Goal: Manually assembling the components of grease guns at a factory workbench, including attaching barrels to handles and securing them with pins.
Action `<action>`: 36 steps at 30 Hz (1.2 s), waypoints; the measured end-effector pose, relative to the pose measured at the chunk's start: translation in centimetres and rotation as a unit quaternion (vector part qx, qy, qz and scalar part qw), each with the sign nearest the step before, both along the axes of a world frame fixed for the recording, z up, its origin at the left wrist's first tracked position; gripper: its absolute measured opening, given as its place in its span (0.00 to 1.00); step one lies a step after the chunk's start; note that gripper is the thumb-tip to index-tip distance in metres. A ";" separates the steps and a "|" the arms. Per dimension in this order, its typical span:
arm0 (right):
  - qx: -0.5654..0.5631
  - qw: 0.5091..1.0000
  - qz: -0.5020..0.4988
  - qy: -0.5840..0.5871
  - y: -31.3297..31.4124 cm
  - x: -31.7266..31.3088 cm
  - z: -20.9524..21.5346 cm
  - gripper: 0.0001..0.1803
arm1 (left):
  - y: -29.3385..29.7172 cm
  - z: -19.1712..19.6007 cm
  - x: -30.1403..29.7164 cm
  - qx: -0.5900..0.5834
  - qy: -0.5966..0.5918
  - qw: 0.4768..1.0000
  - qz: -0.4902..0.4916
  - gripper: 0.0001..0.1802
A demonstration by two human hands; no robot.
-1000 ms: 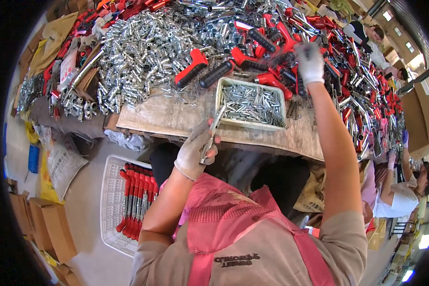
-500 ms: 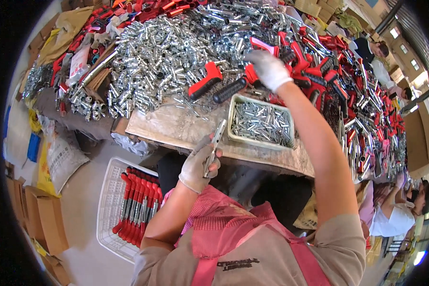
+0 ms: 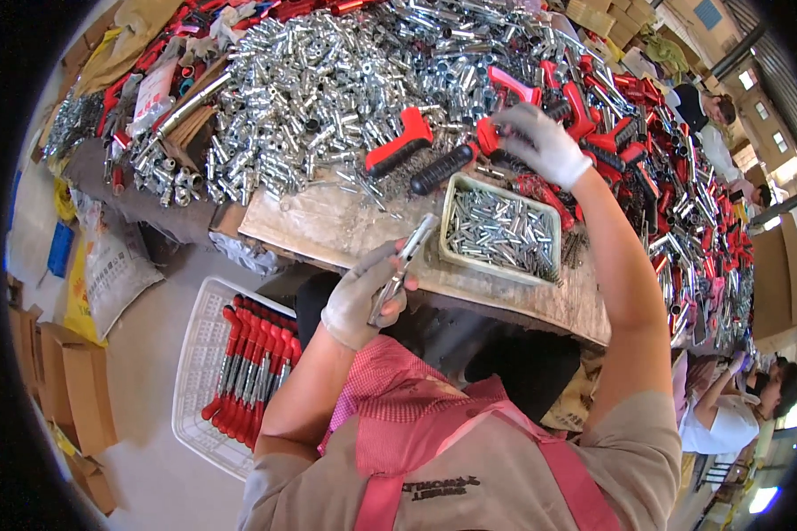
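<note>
My left hand (image 3: 361, 299), gloved in white, is closed around a slim silver metal part (image 3: 413, 241) with a slot along it. It holds the part tilted, just off the table's front edge. My right hand (image 3: 545, 146), also gloved, hovers over red-and-black handles with fingers apart and bent. Its fingertips are beside a red handle end (image 3: 486, 135); no held thing shows in it. Left of it lie a black grip (image 3: 444, 169) and a red-and-black handle (image 3: 399, 144). A pale tray (image 3: 452, 252) of small metal pins stands just below my right hand.
A heap of silver metal fittings (image 3: 301, 106) covers the table's far side. More red handles and tubes (image 3: 664, 177) pile up at the right. On the floor at left, a white basket (image 3: 190, 380) holds several red-ended tools. Other people (image 3: 726, 407) sit at the right.
In the picture, the table and its things sit slightly farther right. My right hand's fingers have come back from the pink-red handle toward the red handle end. My left hand still holds the metal part.
</note>
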State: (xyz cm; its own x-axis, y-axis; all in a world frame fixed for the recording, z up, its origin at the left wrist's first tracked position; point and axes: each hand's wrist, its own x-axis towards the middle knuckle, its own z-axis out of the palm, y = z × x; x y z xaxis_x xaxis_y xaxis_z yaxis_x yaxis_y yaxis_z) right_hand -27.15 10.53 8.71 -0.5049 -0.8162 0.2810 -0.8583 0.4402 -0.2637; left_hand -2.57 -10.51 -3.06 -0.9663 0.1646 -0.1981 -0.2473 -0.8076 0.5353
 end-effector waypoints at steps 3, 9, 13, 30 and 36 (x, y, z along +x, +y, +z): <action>0.056 0.991 0.086 -0.085 -0.2 5.8 0.3 0.18 | 0.4 1.0 -0.8 -0.073 -0.003 0.996 -0.055 0.23; 0.161 0.949 0.199 -0.186 0.5 11.4 -3.6 0.21 | 2.4 2.1 -1.4 -0.250 0.092 0.960 -0.083 0.21; 0.169 0.866 0.050 -0.468 -0.7 10.3 -1.1 0.18 | 2.1 1.9 -1.6 -0.329 0.062 0.937 -0.097 0.16; 0.163 0.787 -0.589 0.087 14.3 -19.3 1.1 0.19 | 1.5 -2.9 -5.8 -0.645 0.161 0.687 0.294 0.16; -0.233 0.870 -0.390 0.189 14.3 -9.8 4.9 0.26 | 1.0 -2.6 -5.7 -0.514 0.109 0.809 0.263 0.16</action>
